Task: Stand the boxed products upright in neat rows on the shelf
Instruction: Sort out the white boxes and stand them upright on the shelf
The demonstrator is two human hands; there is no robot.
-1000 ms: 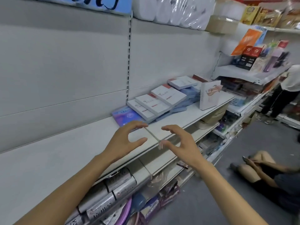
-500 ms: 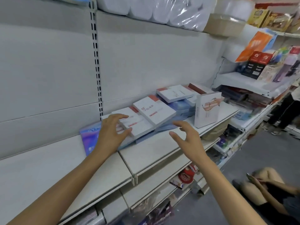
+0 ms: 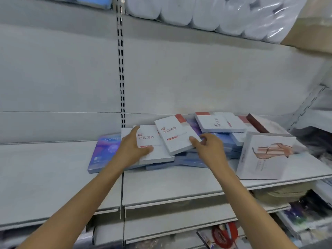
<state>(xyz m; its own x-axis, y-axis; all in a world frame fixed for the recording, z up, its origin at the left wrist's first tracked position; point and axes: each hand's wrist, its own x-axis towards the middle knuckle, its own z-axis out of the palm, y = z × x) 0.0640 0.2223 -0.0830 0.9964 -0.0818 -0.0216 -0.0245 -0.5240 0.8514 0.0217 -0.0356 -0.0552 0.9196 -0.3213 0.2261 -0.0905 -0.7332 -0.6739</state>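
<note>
i had both hands over the pile of flat boxes on the white shelf [image 3: 179, 184]; my left hand [image 3: 132, 150] lay on the leftmost white box [image 3: 152, 142], forefinger stretched along its far left corner and thumb pressed on its near face, so it pinched that box lightly; my right hand [image 3: 210, 150] had its thumb against the near right corner of the second white box [image 3: 175, 135], the other fingers curled loosely beside it; whether they gripped the edge i could not tell; both white boxes lay flat and tilted, overlapping on blue boxes [image 3: 179, 163]; a purple box [image 3: 104, 153] lay flat under them at the left; a third white box [image 3: 218, 123] rested flat further back; one box with a pink picture [image 3: 264, 157] stood upright, leaning, at the right; wrapped paper rolls [image 3: 206, 13] sat on the shelf above.
</note>
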